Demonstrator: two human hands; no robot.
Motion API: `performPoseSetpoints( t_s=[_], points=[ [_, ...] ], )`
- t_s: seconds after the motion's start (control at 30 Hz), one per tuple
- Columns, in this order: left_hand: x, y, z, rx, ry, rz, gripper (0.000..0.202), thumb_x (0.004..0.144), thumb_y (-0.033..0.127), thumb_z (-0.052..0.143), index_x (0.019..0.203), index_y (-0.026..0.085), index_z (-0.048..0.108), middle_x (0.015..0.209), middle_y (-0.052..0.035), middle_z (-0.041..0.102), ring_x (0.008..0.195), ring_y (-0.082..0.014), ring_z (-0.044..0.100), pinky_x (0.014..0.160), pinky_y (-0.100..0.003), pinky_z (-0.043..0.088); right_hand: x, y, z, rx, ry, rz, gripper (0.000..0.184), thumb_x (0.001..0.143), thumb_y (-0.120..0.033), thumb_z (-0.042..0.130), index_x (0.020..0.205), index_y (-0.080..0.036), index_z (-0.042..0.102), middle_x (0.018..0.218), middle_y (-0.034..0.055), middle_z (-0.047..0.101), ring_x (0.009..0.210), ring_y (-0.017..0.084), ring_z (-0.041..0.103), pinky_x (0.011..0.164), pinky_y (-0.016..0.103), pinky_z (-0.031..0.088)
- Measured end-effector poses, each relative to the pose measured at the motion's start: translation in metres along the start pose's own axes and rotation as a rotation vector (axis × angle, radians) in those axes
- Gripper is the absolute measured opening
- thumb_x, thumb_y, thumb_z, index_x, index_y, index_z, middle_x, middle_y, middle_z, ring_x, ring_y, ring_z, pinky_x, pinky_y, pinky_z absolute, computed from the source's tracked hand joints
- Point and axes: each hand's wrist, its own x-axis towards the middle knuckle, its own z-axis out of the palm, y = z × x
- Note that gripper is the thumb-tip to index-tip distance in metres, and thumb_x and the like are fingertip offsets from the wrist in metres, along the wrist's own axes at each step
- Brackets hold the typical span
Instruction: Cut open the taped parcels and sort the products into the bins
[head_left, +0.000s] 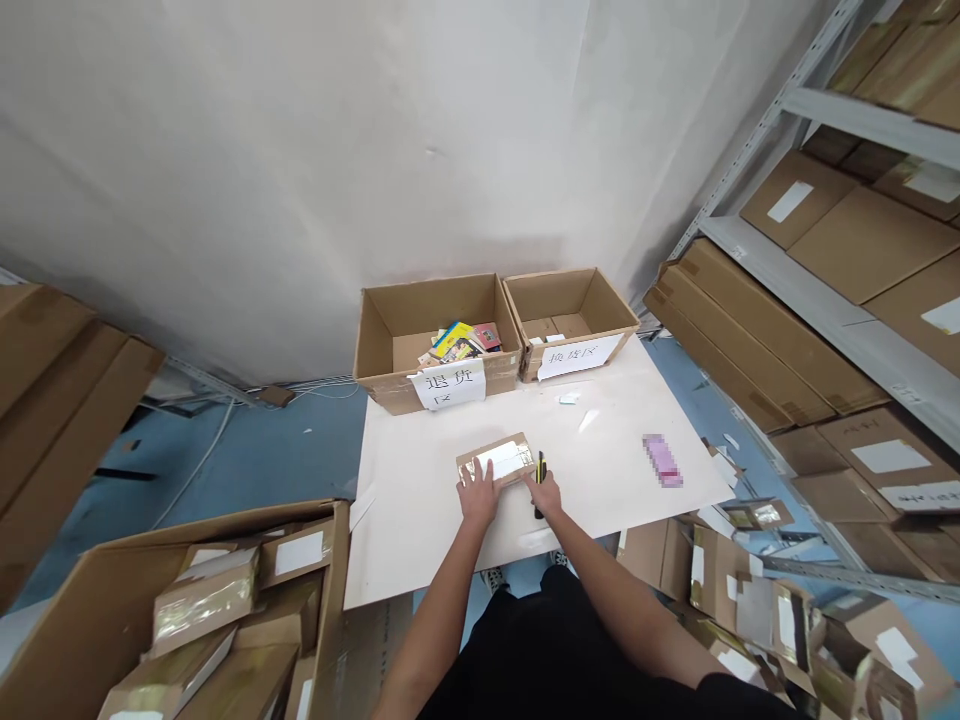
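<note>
A small cardboard box [517, 452] with a white label and shiny tape lies slightly askew on the white table. My left hand [478, 492] rests on its near left part, fingers spread over the label and edge. At the near right corner my right hand [545, 492] is closed around a black-and-yellow utility knife [541, 466], whose ends show above and below the hand. The fingertips of that hand reach the box corner. Whether the blade is out is too small to tell.
Two open cartons with paper signs, the left one [390, 390] holding booklets, stand at the table's [420, 540] back. Paper scraps [589, 419] and a blurred pink item [663, 461] lie rightward. A carton of parcels [339, 560] stands left; shelving [862, 310] and opened boxes [712, 580] are right.
</note>
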Motion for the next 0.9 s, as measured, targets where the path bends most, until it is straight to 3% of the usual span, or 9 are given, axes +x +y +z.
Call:
performPoseSetpoints(
  t_s=[0.1,0.23,0.3,0.43,0.5,0.6,0.73,0.83,0.9],
  points=[
    [-0.007,-0.011,-0.006,-0.031,-0.036,0.027,0.059,0.106,0.047,0.034,0.16,0.026,0.044,0.159,-0.0151,0.05,0.144,-0.0386,0.044,0.11,-0.054,0.042,0.01,-0.027,0.009,-0.066,0.033,0.014,0.053,0.093,-0.067,0.061,0.119,-0.021,0.054,0.108,0.0126,0.075,0.091,0.024,0.076,0.067,0.028,0.056],
    [-0.017,-0.029,-0.008,-0.041,-0.06,0.093,0.06,0.103,0.033,0.039,0.163,0.03,0.037,0.169,-0.0087,0.036,0.154,-0.0354,0.03,0.112,-0.049,0.041,0.036,-0.063,0.0,-0.154,0.048,-0.021,0.06,0.086,-0.064,0.072,0.123,-0.02,0.053,0.123,0.0178,0.072,0.113,0.031,0.071,0.081,0.034,0.056],
    [-0.024,-0.025,-0.005,-0.043,-0.113,0.092,0.063,0.1,0.029,0.043,0.163,0.027,0.037,0.17,-0.0115,0.034,0.148,-0.0366,0.039,0.109,-0.05,0.044,0.047,-0.079,-0.005,-0.181,0.048,-0.034,0.062,0.085,-0.062,0.073,0.125,-0.019,0.052,0.125,0.0187,0.071,0.115,0.032,0.071,0.081,0.035,0.056],
    [-0.03,-0.001,-0.002,-0.093,-0.166,0.15,0.061,0.096,0.025,0.045,0.157,0.027,0.046,0.155,-0.0139,0.055,0.127,-0.0331,0.057,0.101,-0.047,0.05,0.054,-0.097,-0.011,-0.2,0.03,-0.101,0.059,0.089,-0.062,0.07,0.125,-0.019,0.052,0.123,0.0187,0.072,0.113,0.032,0.071,0.081,0.034,0.055],
    [-0.022,0.004,-0.009,-0.105,-0.122,0.166,0.063,0.095,0.024,0.048,0.158,0.027,0.045,0.154,-0.0132,0.055,0.13,-0.0314,0.056,0.1,-0.044,0.051,0.047,-0.09,-0.014,-0.199,0.041,-0.135,0.058,0.091,-0.063,0.067,0.125,-0.019,0.052,0.121,0.0184,0.073,0.113,0.032,0.072,0.083,0.035,0.055],
    [0.005,-0.006,-0.025,-0.072,-0.091,0.229,0.078,0.09,0.021,0.057,0.164,0.028,0.033,0.172,-0.0111,0.03,0.151,-0.0323,0.037,0.109,-0.044,0.046,0.025,-0.053,-0.011,-0.227,0.1,-0.128,0.063,0.091,-0.071,0.061,0.125,-0.019,0.051,0.118,0.0194,0.073,0.111,0.034,0.072,0.084,0.037,0.054],
    [0.033,-0.026,-0.032,-0.018,-0.217,0.316,0.096,0.084,0.026,0.065,0.167,0.04,0.019,0.178,-0.0018,0.012,0.161,-0.037,0.016,0.116,-0.053,0.037,0.003,-0.005,0.004,-0.294,0.035,-0.132,0.068,0.084,-0.073,0.069,0.123,-0.019,0.053,0.116,0.0197,0.074,0.113,0.037,0.072,0.086,0.039,0.054],
    [0.029,-0.025,-0.023,0.017,-0.249,0.207,0.1,0.081,0.034,0.069,0.168,0.037,0.018,0.178,-0.0067,0.012,0.155,-0.0423,0.028,0.113,-0.056,0.038,0.009,-0.01,0.003,-0.284,0.05,-0.096,0.067,0.083,-0.073,0.071,0.121,-0.02,0.052,0.116,0.0189,0.074,0.112,0.036,0.072,0.083,0.038,0.054],
    [0.02,-0.016,-0.015,0.038,-0.22,0.141,0.096,0.082,0.036,0.068,0.167,0.031,0.024,0.174,-0.0143,0.024,0.15,-0.0428,0.035,0.113,-0.058,0.038,0.022,-0.03,-0.007,-0.282,0.091,-0.086,0.066,0.083,-0.07,0.073,0.121,-0.021,0.052,0.116,0.0183,0.074,0.111,0.034,0.073,0.081,0.036,0.054]
  ],
)
